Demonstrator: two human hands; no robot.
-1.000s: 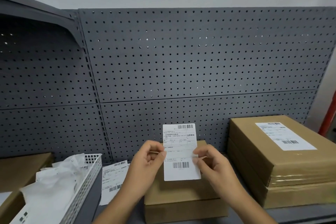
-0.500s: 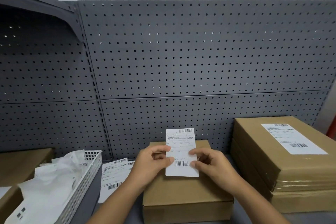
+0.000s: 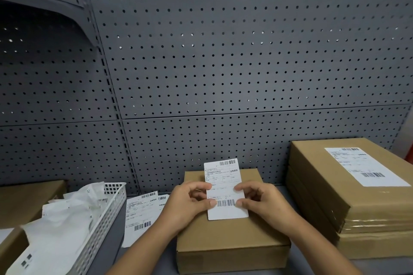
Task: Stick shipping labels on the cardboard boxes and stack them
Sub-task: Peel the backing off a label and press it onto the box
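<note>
Pegboard (image 3: 223,62) behind; L grip (image 3: 190,204) & R grip (image 3: 266,204) pinch shipping label (image 3: 224,187), lower over cardboard box (image 3: 223,239) than 1 s ago.

Your left hand (image 3: 187,204) and right hand (image 3: 264,205) meet over the middle of the bench (image 3: 161,263), palms turned towards each other. Each pinches one side edge of the label (image 3: 225,194). The thumb tips press on its printed face, the index fingers (image 3: 200,185) curl onto it just above, and the other fingers are tucked in towards the palms. Both wrists look nearly straight. Your bare forearms come up from the near edge of the bench and converge towards the hands.
</note>
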